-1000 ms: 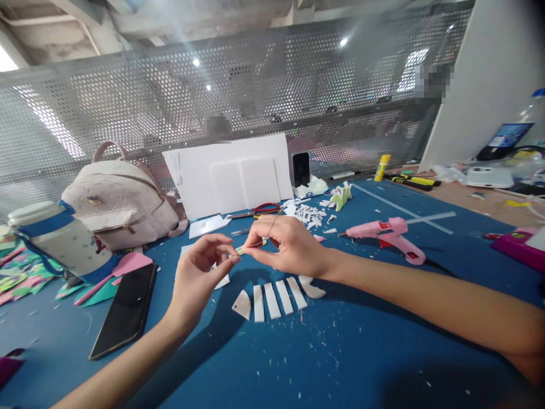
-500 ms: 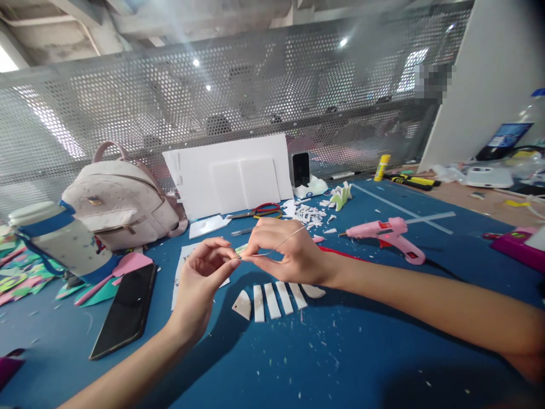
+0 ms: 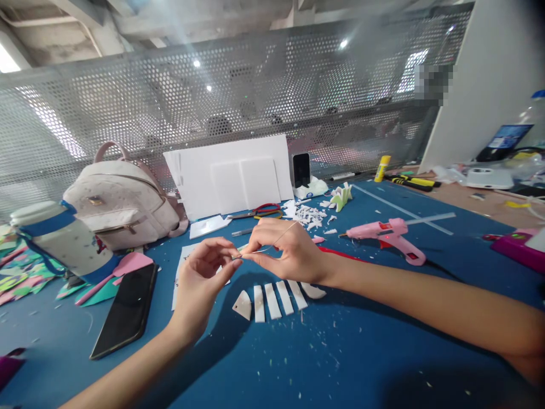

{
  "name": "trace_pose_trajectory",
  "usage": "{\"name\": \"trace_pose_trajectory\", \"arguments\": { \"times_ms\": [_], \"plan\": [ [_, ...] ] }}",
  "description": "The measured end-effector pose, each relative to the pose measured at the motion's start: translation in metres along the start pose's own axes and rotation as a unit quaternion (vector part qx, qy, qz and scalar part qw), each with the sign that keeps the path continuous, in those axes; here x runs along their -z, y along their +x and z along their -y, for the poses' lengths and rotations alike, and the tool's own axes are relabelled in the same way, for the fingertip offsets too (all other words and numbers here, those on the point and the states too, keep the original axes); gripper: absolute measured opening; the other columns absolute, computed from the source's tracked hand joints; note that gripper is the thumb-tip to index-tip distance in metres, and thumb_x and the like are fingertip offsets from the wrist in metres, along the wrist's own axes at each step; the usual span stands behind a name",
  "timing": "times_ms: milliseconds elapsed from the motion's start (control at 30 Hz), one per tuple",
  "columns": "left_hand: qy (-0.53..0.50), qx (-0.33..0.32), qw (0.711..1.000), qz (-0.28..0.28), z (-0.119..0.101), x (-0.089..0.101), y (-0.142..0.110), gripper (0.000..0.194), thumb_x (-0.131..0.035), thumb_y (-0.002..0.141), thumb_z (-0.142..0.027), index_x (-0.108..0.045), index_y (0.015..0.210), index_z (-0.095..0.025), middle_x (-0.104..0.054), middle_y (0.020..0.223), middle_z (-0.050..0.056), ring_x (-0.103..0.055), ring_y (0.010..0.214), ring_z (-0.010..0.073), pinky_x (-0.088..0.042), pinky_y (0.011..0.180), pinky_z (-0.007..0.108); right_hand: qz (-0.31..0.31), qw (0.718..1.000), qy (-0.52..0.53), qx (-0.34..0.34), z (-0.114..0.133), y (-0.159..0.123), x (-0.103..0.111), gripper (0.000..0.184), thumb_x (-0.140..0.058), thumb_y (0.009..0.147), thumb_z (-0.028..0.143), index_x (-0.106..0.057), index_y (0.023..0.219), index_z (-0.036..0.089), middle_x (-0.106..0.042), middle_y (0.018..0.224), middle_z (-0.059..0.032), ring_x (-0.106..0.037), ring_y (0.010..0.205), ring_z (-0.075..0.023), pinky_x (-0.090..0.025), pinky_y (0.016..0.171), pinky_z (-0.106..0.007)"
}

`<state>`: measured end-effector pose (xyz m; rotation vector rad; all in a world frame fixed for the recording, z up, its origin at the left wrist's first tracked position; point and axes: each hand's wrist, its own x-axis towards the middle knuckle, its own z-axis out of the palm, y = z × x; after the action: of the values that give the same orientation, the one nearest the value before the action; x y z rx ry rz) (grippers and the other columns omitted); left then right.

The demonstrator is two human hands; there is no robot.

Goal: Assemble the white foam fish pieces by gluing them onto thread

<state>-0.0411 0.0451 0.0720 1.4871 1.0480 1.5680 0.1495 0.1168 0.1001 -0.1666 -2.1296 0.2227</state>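
Both hands meet above the blue table, fingertips almost touching. My right hand (image 3: 285, 250) is closed in a pinch on a thin pale string (image 3: 276, 238), which loops up across its knuckles. My left hand (image 3: 204, 272) pinches thumb to fingers at the string's other end; whether a tiny object sits between the fingertips is too small to tell. Just below the hands lies a row of white foam strips (image 3: 273, 301), with a pointed piece (image 3: 243, 305) having a small dark hole at the left and a rounded piece (image 3: 314, 291) at the right, partly behind my right wrist.
A pink glue gun (image 3: 383, 232) lies to the right. A black phone (image 3: 125, 312) and a bottle (image 3: 63, 238) are at the left, before a backpack (image 3: 121, 199). Scissors (image 3: 264, 212), white scraps (image 3: 313, 216) and a standing white board (image 3: 191, 182) are behind the hands.
Both hands stay in nearly the same place. The string's loop over my right hand has shifted slightly left, and the fingertips have moved a little.
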Motion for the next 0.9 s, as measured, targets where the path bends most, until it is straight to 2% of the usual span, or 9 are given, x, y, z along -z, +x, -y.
{"name": "trace_pose_trajectory", "arguments": {
  "times_ms": [300,400,467,533,633,767,900],
  "plan": [
    [0.076,-0.031,0.996,0.021,0.005,0.007,0.004,0.020,-0.072,0.092,-0.030,-0.060,0.107,-0.023,-0.066,0.087,-0.001,-0.060,0.080,0.0096,-0.049,0.072,0.018,0.029,0.999,0.008,-0.044,-0.002,0.001,0.001,0.013,-0.066,0.093,0.023,-0.067,0.080,0.020,-0.071,0.077,0.0016,-0.060,0.074,-0.0130,-0.044,0.073,-0.029],
    [0.136,-0.065,0.988,0.036,0.006,0.016,0.014,0.022,-0.069,0.094,-0.033,-0.057,0.111,-0.025,-0.065,0.088,-0.002,-0.058,0.077,0.0094,-0.048,0.071,0.019,0.019,0.997,0.002,-0.068,-0.005,0.002,0.005,0.013,-0.066,0.093,0.022,-0.066,0.080,0.019,-0.070,0.077,0.0014,-0.060,0.076,-0.0130,-0.044,0.072,-0.027],
    [0.194,-0.081,0.975,0.066,0.007,0.027,0.025,0.024,-0.067,0.095,-0.034,-0.056,0.113,-0.024,-0.065,0.088,-0.002,-0.059,0.079,0.0110,-0.049,0.074,0.023,0.014,0.997,-0.001,-0.080,-0.006,0.003,0.007,0.013,-0.066,0.093,0.021,-0.066,0.080,0.020,-0.069,0.077,0.0015,-0.061,0.077,-0.0130,-0.043,0.072,-0.027],
    [0.269,-0.089,0.952,0.119,0.011,0.040,0.037,0.023,-0.069,0.093,-0.035,-0.061,0.108,-0.020,-0.066,0.089,0.000,-0.060,0.078,0.0130,-0.051,0.076,0.028,0.015,0.996,-0.004,-0.086,-0.007,0.003,0.008,0.012,-0.066,0.093,0.021,-0.066,0.081,0.020,-0.069,0.077,0.0016,-0.061,0.077,-0.0132,-0.043,0.072,-0.027],
    [0.386,-0.080,0.896,0.205,0.021,0.060,0.052,0.024,-0.068,0.094,-0.039,-0.066,0.102,-0.016,-0.067,0.087,0.001,-0.063,0.076,0.0152,-0.053,0.073,0.032,0.023,0.996,-0.007,-0.087,-0.006,0.003,0.008,0.012,-0.066,0.093,0.021,-0.066,0.081,0.020,-0.070,0.079,0.0013,-0.061,0.078,-0.0136,-0.043,0.073,-0.028],
    [0.507,-0.066,0.825,0.241,0.032,0.078,0.060,0.024,-0.063,0.098,-0.039,-0.066,0.097,-0.016,-0.067,0.088,0.002,-0.063,0.077,0.0148,-0.055,0.076,0.034,0.032,0.996,-0.010,-0.085,-0.006,0.002,0.006,0.011,-0.066,0.093,0.023,-0.066,0.082,0.021,-0.071,0.080,0.0007,-0.061,0.079,-0.0144,-0.044,0.075,-0.029],
    [0.579,-0.054,0.770,0.263,0.034,0.082,0.061,0.021,-0.063,0.099,-0.037,-0.066,0.096,-0.016,-0.067,0.091,0.002,-0.065,0.080,0.0155,-0.056,0.079,0.035,0.037,0.995,-0.014,-0.087,-0.007,0.002,0.007,0.012,-0.065,0.094,0.023,-0.066,0.082,0.021,-0.071,0.081,0.0001,-0.062,0.080,-0.0148,-0.044,0.076,-0.029]
  ]
}}
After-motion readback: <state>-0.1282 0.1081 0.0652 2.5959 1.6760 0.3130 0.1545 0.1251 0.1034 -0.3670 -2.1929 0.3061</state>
